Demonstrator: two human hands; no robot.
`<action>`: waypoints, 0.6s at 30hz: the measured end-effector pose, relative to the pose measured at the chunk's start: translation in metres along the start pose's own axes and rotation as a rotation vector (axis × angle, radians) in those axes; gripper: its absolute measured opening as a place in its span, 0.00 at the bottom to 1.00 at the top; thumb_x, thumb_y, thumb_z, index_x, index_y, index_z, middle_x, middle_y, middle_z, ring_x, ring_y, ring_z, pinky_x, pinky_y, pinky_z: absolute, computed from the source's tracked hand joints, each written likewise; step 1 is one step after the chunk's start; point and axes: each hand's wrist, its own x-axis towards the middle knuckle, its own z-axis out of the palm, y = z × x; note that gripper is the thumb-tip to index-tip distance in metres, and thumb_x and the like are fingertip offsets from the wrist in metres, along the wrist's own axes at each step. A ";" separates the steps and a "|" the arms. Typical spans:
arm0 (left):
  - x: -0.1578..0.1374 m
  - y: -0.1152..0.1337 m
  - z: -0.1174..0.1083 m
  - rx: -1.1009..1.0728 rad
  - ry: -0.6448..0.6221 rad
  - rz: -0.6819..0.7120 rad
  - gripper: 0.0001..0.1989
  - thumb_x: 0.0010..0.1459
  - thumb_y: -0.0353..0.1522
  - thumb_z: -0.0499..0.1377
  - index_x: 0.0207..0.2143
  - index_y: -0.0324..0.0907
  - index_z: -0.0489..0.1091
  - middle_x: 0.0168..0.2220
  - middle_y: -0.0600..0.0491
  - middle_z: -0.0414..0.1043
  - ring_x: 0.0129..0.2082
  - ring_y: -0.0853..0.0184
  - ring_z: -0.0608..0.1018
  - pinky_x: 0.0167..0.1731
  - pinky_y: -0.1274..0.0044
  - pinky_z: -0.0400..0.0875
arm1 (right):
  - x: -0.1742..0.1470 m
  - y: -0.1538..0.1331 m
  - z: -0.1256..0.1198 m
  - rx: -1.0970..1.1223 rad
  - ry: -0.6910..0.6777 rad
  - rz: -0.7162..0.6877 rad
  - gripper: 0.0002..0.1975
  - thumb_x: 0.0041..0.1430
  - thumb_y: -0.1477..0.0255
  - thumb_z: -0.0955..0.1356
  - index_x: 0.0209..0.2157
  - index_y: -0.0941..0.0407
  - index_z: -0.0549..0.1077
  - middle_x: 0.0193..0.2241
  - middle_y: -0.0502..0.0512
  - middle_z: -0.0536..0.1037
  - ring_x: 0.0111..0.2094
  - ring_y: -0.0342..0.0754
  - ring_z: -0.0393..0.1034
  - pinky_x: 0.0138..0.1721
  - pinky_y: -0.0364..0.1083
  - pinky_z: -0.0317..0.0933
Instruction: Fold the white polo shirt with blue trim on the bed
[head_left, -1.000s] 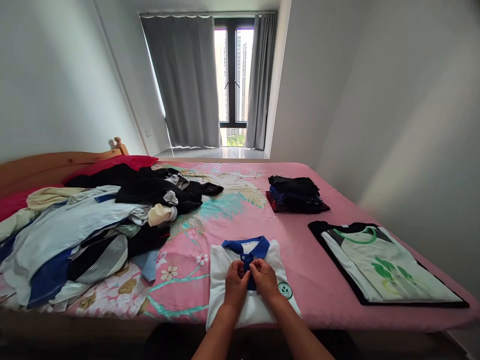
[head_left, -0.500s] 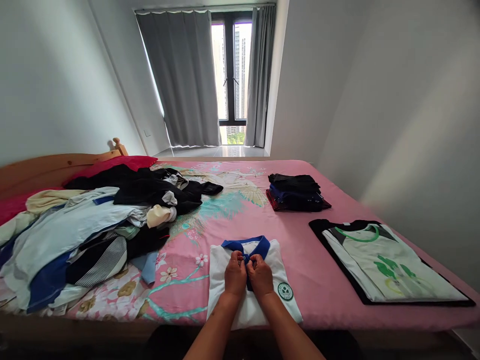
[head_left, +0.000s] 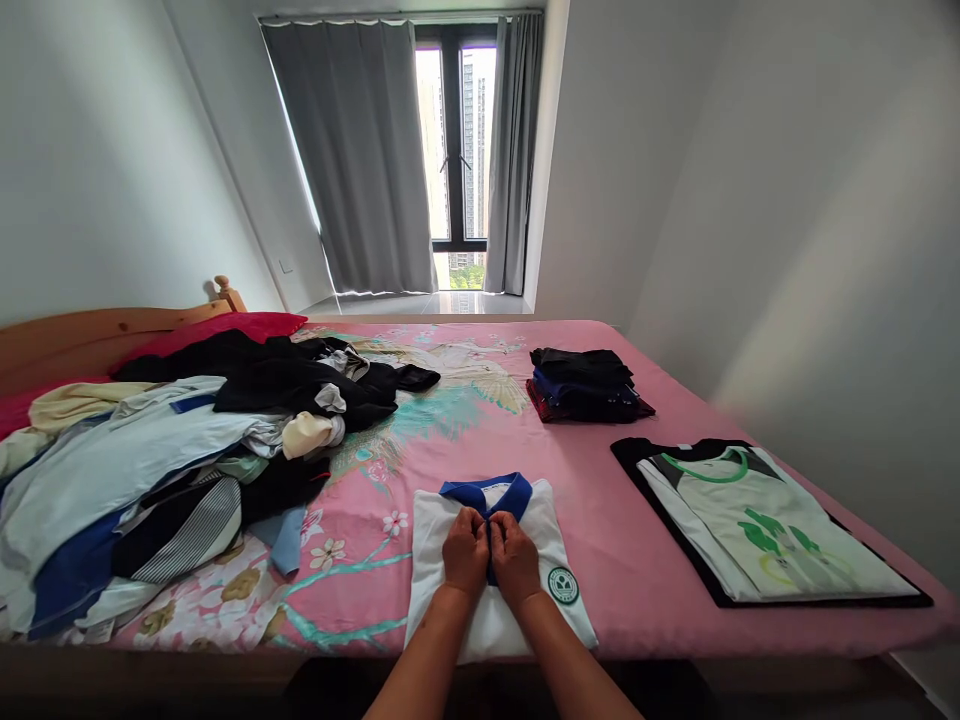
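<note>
A white polo shirt (head_left: 431,545) with a blue collar (head_left: 516,494) lies folded at the bed's front edge, collar facing away from me. A round green badge (head_left: 563,586) shows on its right side. My left hand (head_left: 465,552) and my right hand (head_left: 514,555) meet at the blue button placket just below the collar. Both hands are closed, fingertips pinching the placket's two edges. The buttons are hidden behind my fingers.
A loose heap of clothes (head_left: 150,440) covers the bed's left side, by the wooden headboard (head_left: 67,340). Folded dark clothes (head_left: 589,385) are stacked further back. At the right lie folded T-shirts (head_left: 750,520), a green-collared white one on top. Pink bedding (head_left: 577,500) spreads beneath.
My hands have slid slightly down the placket toward me, still pinching. The whole view has shifted a little, so everything appears further left.
</note>
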 end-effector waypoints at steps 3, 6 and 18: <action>-0.003 -0.003 0.000 -0.036 0.014 0.048 0.05 0.49 0.25 0.50 0.26 0.45 0.59 0.25 0.57 0.63 0.28 0.67 0.69 0.32 0.78 0.62 | 0.000 0.000 0.001 -0.007 0.024 -0.065 0.13 0.63 0.68 0.56 0.37 0.56 0.69 0.34 0.54 0.72 0.37 0.45 0.67 0.41 0.43 0.59; -0.002 -0.004 0.001 -0.064 0.031 0.074 0.06 0.48 0.25 0.50 0.25 0.45 0.59 0.25 0.56 0.62 0.27 0.67 0.68 0.32 0.77 0.62 | 0.000 0.002 0.003 0.036 0.066 -0.124 0.13 0.63 0.68 0.57 0.36 0.56 0.70 0.35 0.55 0.71 0.38 0.45 0.67 0.42 0.44 0.60; 0.000 -0.014 0.005 -0.164 0.021 0.118 0.07 0.53 0.29 0.49 0.22 0.45 0.58 0.23 0.56 0.61 0.25 0.68 0.66 0.29 0.77 0.60 | 0.004 0.013 0.010 0.056 0.135 -0.101 0.07 0.58 0.73 0.61 0.33 0.56 0.70 0.31 0.55 0.72 0.35 0.47 0.67 0.39 0.47 0.63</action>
